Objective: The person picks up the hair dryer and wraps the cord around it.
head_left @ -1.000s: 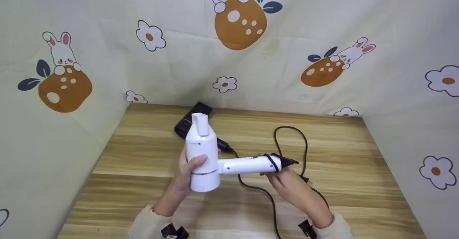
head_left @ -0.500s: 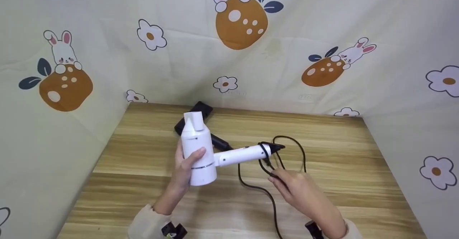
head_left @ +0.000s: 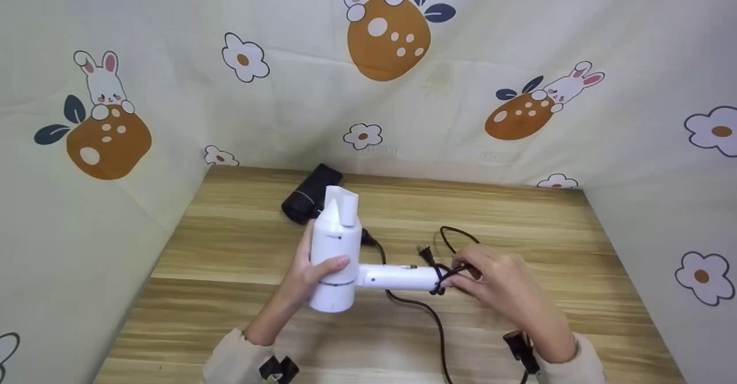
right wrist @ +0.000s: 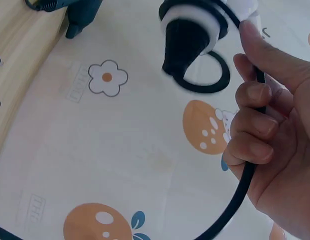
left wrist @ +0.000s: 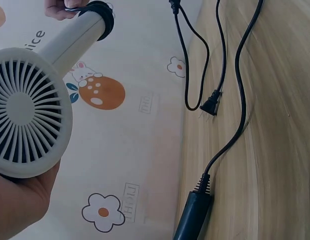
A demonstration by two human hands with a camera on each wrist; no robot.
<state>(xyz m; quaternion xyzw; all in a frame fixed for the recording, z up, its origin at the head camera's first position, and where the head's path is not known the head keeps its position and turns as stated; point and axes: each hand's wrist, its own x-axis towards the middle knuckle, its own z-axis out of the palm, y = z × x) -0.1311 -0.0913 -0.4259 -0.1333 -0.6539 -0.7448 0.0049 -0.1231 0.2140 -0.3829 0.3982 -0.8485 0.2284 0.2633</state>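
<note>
A white hair dryer (head_left: 335, 240) is held above the table, its nozzle pointing away and its handle out to the right. My left hand (head_left: 308, 277) grips the barrel, thumb across the near side. The round slotted rear grille (left wrist: 21, 109) fills the left of the left wrist view. Black cord (left wrist: 102, 19) is wound around the handle's end. My right hand (head_left: 495, 274) holds the power cord (right wrist: 245, 182) beside that end, with fingers curled round it in the right wrist view. A two-pin plug (head_left: 425, 253) shows just beyond the handle.
A black hair dryer (head_left: 305, 200) lies behind the white one on the wooden table (head_left: 230, 246). Its cord (head_left: 423, 306) runs toward the front edge. Patterned cloth (head_left: 288, 107) closes off the back and both sides.
The white hair dryer tilted handle-up and moved left, then came back level and right. My right hand went from under the handle's end to its right side, drawing the cord along.
</note>
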